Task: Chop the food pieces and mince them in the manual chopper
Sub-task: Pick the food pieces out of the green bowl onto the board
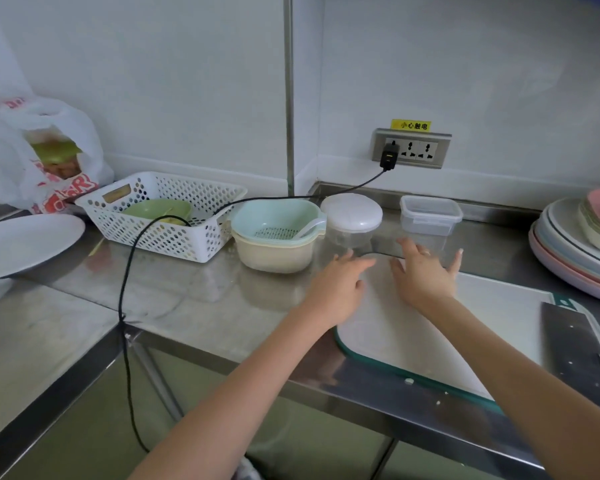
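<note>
Both hands, left (pixel 336 289) and right (pixel 423 275), fingers spread, empty, over board (pixel 492 327). Chopper (pixel 351 220) beyond: light, slick plastic (likely); grip bowl sides.

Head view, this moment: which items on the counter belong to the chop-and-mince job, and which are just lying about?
For the job:
- manual chopper, lid on
- cutting board
- cleaver lying on the board
- left hand and right hand, both open over the board

Lying about:
- perforated basket
- stacked colander bowls
- lidded clear box
- plate stack
- plastic bag
- white plate
</note>
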The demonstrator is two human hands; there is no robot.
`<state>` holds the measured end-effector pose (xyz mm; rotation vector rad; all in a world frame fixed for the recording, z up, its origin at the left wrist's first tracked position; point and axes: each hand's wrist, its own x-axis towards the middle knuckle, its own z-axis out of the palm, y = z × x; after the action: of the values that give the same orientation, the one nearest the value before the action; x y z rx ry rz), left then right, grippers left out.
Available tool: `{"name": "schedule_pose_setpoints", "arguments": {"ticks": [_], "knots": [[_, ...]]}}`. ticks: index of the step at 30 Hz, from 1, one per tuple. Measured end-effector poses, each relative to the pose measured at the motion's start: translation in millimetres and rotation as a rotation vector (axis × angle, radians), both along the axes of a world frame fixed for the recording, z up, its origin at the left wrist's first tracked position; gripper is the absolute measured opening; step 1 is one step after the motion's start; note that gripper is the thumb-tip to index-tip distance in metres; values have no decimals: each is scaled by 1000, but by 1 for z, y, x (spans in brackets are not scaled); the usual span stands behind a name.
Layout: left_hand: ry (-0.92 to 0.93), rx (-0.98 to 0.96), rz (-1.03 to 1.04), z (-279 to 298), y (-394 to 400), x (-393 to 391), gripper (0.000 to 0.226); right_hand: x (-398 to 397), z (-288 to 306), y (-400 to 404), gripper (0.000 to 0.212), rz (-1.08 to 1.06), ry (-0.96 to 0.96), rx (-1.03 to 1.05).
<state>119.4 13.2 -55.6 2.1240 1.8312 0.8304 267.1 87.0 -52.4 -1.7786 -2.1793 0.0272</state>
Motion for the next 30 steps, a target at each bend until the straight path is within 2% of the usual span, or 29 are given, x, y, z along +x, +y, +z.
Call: {"name": "schedule_pose_setpoints", "arguments": {"ticks": [2,4,7,9,13,16,18,21,24,26,27,29,30], "knots": [[-286,27,-51,21,-11,-12,50,-14,13,-7,30,0,101,79],[-457,128,-28,47,-19,-33,46,-36,31,-18,32,36,243,250],[-591,398,150,93,-27,-89,38,-84,59,-43,27,188,423,493],[-540,485,329,118,-33,-144,34,-125,73,-55,24,348,471,523],[-218,327,622,127,-40,-258,30,-208,95,-59,24,662,462,367],[-68,171,697,117,-40,-312,24,-261,107,-41,27,748,392,181],[54,39,687,110,-36,-336,21,-290,106,-24,31,800,347,-40],[202,-186,688,102,-24,-353,29,-328,95,-3,32,781,220,-230],[228,-308,753,93,-6,-360,38,-358,80,12,26,660,181,-346],[214,-291,817,82,5,-361,37,-374,69,19,22,625,231,-523],[197,-240,865,76,9,-362,34,-379,63,21,26,622,242,-608],[155,-130,976,65,18,-362,29,-386,53,25,33,676,140,-697],[133,-91,1016,62,21,-362,27,-389,50,29,29,712,64,-708]]}}
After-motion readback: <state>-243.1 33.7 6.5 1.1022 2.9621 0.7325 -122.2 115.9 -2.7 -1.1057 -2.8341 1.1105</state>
